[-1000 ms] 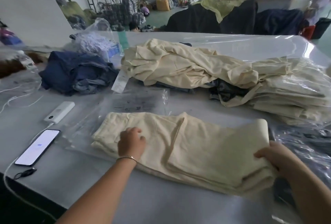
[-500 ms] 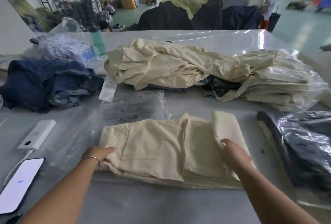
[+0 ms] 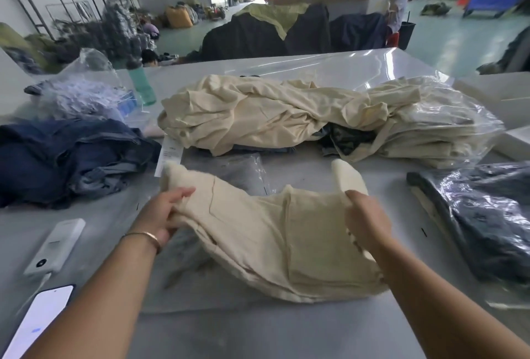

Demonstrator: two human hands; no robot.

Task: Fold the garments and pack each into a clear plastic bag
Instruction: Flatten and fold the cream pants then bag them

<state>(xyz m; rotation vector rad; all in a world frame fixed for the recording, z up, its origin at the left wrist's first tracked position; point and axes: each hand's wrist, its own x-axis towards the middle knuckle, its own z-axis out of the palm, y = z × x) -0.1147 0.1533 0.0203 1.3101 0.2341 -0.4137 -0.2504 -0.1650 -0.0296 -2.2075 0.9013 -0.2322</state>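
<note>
A folded cream garment (image 3: 281, 238) is lifted off the table in front of me, sagging in the middle. My left hand (image 3: 160, 214) grips its left end, and my right hand (image 3: 365, 219) grips its right end. Both ends stick up past my fingers. A clear plastic bag (image 3: 243, 171) lies flat on the table just behind and under the garment. Further back lies a heap of loose cream garments (image 3: 258, 117).
Bagged cream garments (image 3: 438, 129) are stacked at the back right, and a bagged dark garment (image 3: 487, 215) lies at the right. Dark blue clothes (image 3: 63, 158) are piled left. A power bank (image 3: 56, 245) and phone (image 3: 40, 321) sit near the left front edge. A green bottle (image 3: 142, 83) stands behind.
The garment lay flat on the table with my hands at its two ends; now both hands grip the ends and have raised it, so its middle hangs down.
</note>
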